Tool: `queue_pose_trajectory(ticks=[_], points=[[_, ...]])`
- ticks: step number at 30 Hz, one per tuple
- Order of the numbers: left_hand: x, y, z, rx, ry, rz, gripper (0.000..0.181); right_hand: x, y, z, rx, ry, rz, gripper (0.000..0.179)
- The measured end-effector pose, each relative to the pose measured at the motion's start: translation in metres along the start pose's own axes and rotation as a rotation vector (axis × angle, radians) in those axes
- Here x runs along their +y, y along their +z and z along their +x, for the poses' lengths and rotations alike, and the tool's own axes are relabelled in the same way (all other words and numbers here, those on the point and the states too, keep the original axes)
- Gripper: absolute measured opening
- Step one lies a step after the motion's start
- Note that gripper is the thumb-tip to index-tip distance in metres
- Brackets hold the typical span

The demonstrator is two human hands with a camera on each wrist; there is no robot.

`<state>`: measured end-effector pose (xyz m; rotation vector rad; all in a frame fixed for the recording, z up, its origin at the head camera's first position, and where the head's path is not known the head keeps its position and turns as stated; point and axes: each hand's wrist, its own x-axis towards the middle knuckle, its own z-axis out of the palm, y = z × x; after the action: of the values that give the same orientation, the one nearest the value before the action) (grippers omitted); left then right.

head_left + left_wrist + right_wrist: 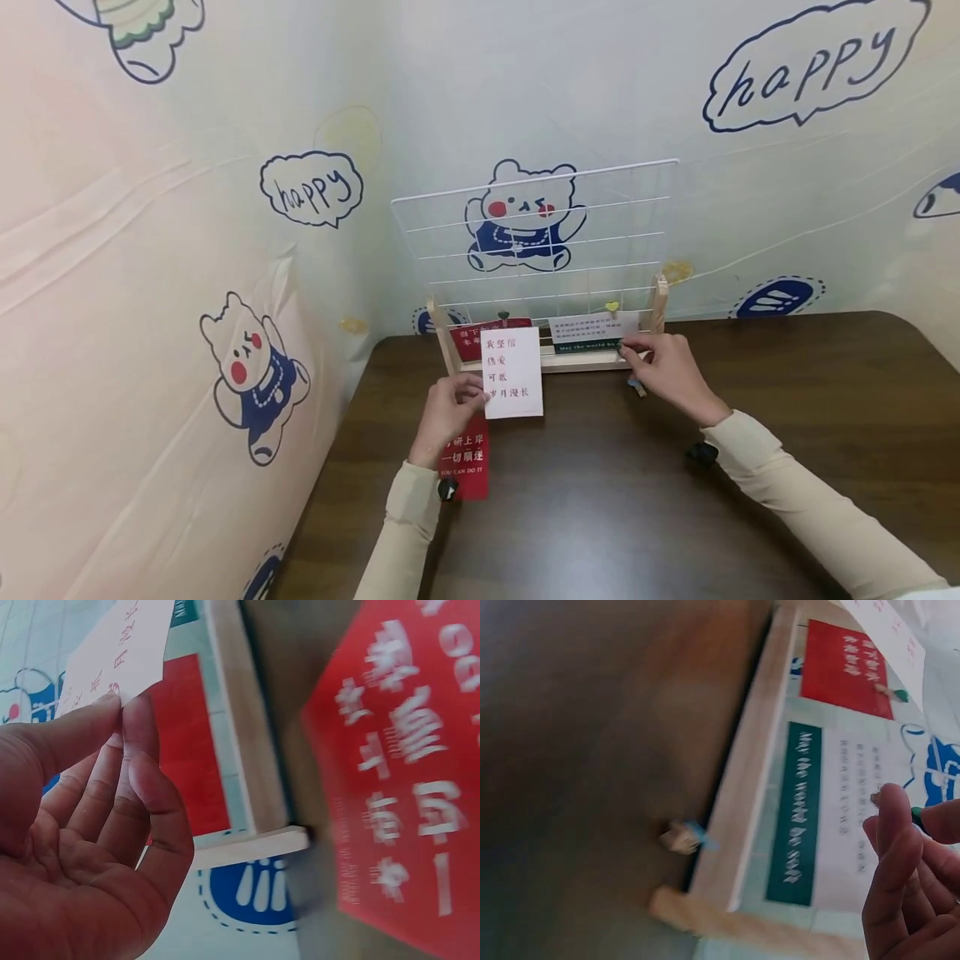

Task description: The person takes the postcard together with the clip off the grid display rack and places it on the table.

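Note:
My left hand (450, 412) pinches a white card (513, 354) with red handwriting between thumb and fingers, in front of a white wire grid rack (536, 181). Between thumb and fingers of my right hand (675, 375) is a small wooden clothespin with a green decoration (916, 816), mostly hidden by the fingertips. That hand is at the lower right of a green-and-white card (585, 325), which hangs on the grid under a yellow heart clothespin (612, 307). To its left hangs a red card (465, 342) with a dark green clothespin (503, 316), partly covered by the white card.
The rack stands in a wooden base (585, 361) at the back of the dark brown table (600, 492). Another red card (468, 479) lies under my left wrist. A small clothespin with a blue decoration (682, 837) lies in front of the base's right end. Behind hangs a printed cloth (420, 92).

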<state>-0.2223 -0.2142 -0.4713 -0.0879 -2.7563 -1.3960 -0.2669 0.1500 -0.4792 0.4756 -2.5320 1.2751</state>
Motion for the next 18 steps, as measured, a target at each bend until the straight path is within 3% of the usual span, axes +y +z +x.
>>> queue_pose_trajectory(ticks=[8,18], points=[[-0.012,0.01,-0.005,-0.049,-0.022,-0.004,0.014,0.02,-0.007,-0.014,-0.048,0.068,0.013,0.022],[-0.017,0.014,-0.01,-0.113,-0.121,0.016,0.015,0.038,-0.02,-0.024,-0.005,0.038,-0.066,0.018]])
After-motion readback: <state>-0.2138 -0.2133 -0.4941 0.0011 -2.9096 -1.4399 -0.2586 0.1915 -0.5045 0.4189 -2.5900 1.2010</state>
